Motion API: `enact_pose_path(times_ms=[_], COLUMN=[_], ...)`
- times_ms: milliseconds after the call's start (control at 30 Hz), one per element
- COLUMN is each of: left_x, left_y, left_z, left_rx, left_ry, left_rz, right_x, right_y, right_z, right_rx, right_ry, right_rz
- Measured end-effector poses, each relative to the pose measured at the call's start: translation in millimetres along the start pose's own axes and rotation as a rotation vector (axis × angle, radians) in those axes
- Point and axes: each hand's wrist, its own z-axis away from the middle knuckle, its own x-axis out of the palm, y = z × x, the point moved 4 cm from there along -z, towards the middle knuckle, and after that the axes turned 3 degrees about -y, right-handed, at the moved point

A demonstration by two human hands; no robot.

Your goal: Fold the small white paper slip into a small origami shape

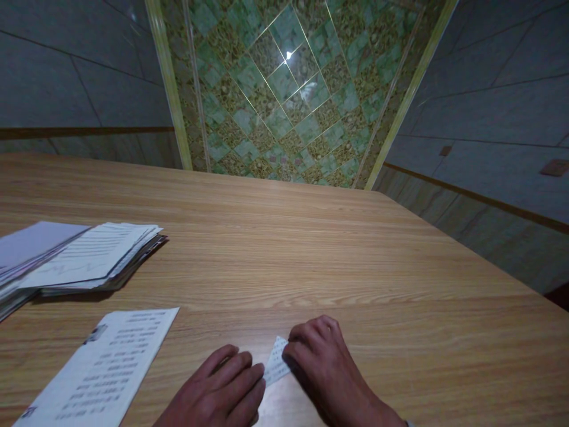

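Left hand (pixel 224 388), right hand (pixel 328 370) touch paper (pixel 275 365) (printed).

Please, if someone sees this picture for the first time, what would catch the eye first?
Probably the green checkered tiles at top, beyond the wood-grained table. Next, the left hand and right hand, low in the picture, with a small printed paper between them. At the left, a stack of papers and a nearer printed sheet also stand out.
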Motion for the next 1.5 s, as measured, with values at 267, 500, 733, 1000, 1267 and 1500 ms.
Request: enact_pose_path(times_ms=[267, 500, 733, 1000, 1267, 1500], left_x=[19, 13, 11, -3, -7, -15], left_y=[-4, -15, -41, -62, -70, -66], left_z=[-30, -38, -37, -42, -41, -46], left_rx=[-0.160, -0.272, -0.265, -0.223, -0.228, -0.258], left_ry=[-0.074, -0.185, -0.236, -0.184, -0.117, -0.123], left_rz=[0.073, 0.289, 0.469, 0.528, 0.513, 0.505], right_x=[-1, -7, -15, -20, -27, -46], right_y=[-3, -15, -6, 12, 18, 24], right_z=[-1, -10, -9, -10, -9, -2], right_rx=[-0.067, -0.155, -0.089, 0.063, 0.184, 0.221], right_ry=[0.047, 0.315, 0.271, 0.209, 0.183, 0.198], right_rz=[0.062, 0.086, -0.116, -0.337, -0.450, -0.437])
